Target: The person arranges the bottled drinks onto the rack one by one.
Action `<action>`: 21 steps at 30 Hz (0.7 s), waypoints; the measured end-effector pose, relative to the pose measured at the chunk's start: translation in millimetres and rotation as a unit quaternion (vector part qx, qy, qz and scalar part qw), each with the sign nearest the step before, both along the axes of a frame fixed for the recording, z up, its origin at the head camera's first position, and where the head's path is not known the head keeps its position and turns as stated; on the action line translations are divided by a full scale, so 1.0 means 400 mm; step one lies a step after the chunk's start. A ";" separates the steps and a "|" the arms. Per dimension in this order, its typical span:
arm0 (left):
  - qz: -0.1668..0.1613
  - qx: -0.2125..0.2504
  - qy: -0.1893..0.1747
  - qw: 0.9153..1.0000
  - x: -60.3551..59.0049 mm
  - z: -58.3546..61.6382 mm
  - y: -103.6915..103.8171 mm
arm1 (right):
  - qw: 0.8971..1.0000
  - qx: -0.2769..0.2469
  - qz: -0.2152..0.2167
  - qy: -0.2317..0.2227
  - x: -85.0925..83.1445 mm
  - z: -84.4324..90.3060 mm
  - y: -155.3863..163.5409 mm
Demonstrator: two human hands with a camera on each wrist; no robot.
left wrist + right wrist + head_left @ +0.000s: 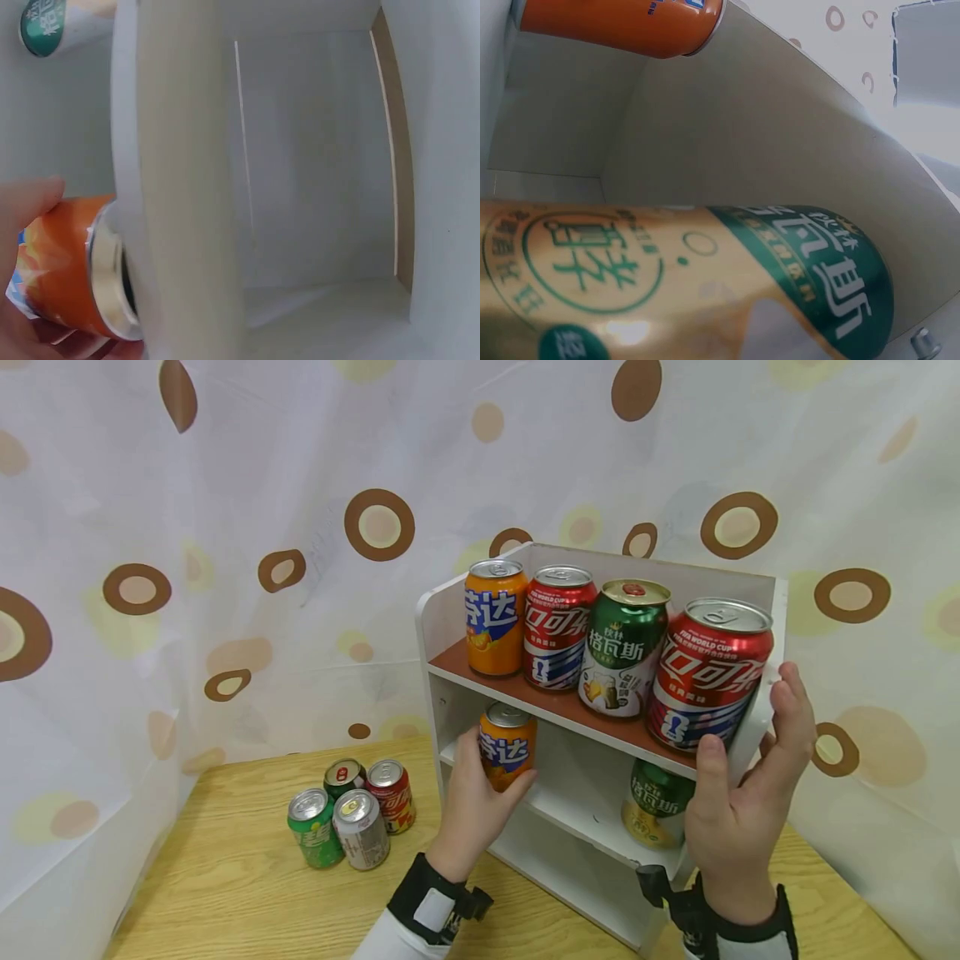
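Head view, left hand (472, 802) gripping orange can (507, 746) at shelf unit's (442, 610) middle tier, right hand (738, 802) clasping its side

Your left hand (471, 806) grips an orange metal can with a blue band (507, 746). Just past your right hand (738, 802) sits a green-and-gold can (656, 802). The white shelf unit with a reddish-brown top board (450, 610) carries orange, red, green and red cans above your hands. Left of your left hand stand green, silver and red cans on the pale wood-grain table (225, 877). The white curtain with brown rings (378, 524) hangs behind.
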State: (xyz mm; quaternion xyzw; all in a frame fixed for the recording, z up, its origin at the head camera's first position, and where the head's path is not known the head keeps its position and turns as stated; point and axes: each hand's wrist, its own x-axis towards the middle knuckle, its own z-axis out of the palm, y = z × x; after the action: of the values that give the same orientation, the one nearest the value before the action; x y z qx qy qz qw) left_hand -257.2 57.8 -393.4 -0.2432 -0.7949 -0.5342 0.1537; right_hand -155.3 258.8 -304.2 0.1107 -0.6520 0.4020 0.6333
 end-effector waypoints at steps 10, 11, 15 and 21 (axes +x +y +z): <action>0.008 -0.017 -0.020 1.000 0.011 0.005 -0.012 | 1.000 -0.001 -0.003 0.002 0.000 0.000 0.001; 0.008 -0.019 -0.023 1.000 0.011 0.006 -0.012 | 1.000 -0.001 -0.003 0.002 0.000 0.000 0.002; 0.002 -0.019 -0.032 0.999 0.008 0.010 -0.011 | 1.000 0.000 -0.004 0.000 0.001 -0.001 0.002; 0.000 -0.028 -0.023 0.999 0.001 0.013 -0.003 | 1.000 0.004 -0.005 -0.003 0.001 -0.003 0.002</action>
State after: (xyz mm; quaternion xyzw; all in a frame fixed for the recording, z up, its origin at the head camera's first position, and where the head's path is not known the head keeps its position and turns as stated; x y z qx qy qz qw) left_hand -257.0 56.6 -388.4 -0.2350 -0.8128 -0.5174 0.1282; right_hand -154.8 259.5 -305.2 0.1082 -0.6560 0.3965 0.6331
